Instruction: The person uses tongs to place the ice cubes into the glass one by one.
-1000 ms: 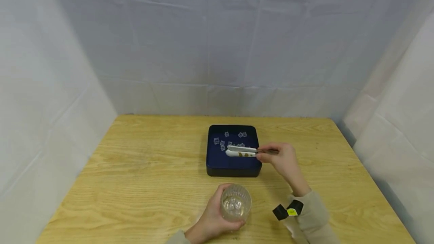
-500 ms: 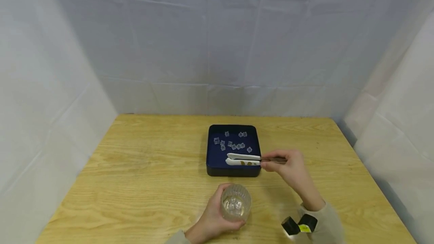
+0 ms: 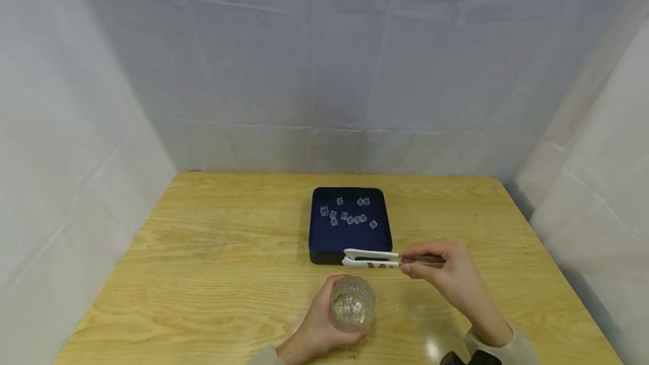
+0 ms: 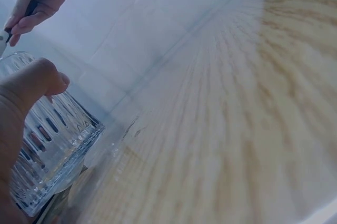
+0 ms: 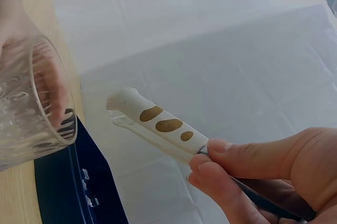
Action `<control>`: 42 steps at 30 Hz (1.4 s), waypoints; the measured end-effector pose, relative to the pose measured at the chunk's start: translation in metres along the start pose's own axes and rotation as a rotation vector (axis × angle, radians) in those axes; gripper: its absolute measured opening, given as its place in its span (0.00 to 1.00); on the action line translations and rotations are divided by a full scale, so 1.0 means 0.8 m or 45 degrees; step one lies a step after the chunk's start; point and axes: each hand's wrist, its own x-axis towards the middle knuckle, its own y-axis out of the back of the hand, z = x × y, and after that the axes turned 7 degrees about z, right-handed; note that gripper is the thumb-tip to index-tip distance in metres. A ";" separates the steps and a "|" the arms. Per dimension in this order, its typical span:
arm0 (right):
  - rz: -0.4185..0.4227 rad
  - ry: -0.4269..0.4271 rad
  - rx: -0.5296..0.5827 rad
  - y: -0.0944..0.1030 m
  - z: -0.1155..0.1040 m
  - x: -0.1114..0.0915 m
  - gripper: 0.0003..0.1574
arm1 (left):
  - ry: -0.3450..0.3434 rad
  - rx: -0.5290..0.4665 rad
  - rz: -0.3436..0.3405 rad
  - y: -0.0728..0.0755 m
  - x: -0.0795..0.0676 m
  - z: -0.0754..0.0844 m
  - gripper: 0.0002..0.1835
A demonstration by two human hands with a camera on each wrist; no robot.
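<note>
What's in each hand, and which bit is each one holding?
The left hand holds the glass around its side. The right hand pinches the tongs just behind their white ends.

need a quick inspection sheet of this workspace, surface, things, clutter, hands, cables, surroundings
Surface: light wood-grain tabletop
Job's things: dark blue tray with scattered clear cubes; ribbed glass with clear pieces inside; white tongs, unclear whether the tips hold anything
Clutter: nothing seen in the head view
Hands: left hand grips the glass; right hand holds the tongs
Cables: nothing seen
Surroundings: pale creased sheeting behind and on both sides
</note>
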 end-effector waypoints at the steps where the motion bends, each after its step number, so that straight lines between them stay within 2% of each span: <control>1: -0.011 0.005 0.008 0.001 0.000 -0.003 0.12 | 0.003 0.003 -0.001 0.000 0.000 0.000 0.48; 10: -0.063 0.031 -0.005 0.007 0.007 -0.030 0.11 | 0.019 0.001 -0.012 0.001 -0.001 0.000 0.47; 22: -0.088 -0.089 -0.022 0.008 0.009 -0.055 0.13 | -0.027 -0.021 -0.031 0.001 0.001 -0.004 0.47; 29: -0.078 -0.107 -0.094 0.008 0.010 -0.060 0.13 | -0.058 0.004 -0.015 0.000 0.000 -0.004 0.47; 36: -0.079 -0.115 -0.065 0.008 0.015 -0.060 0.14 | 0.008 -0.022 -0.019 -0.001 0.000 -0.002 0.48; 42: -0.087 -0.119 -0.063 0.008 0.015 -0.059 0.15 | 0.002 -0.023 -0.020 0.000 0.000 -0.003 0.48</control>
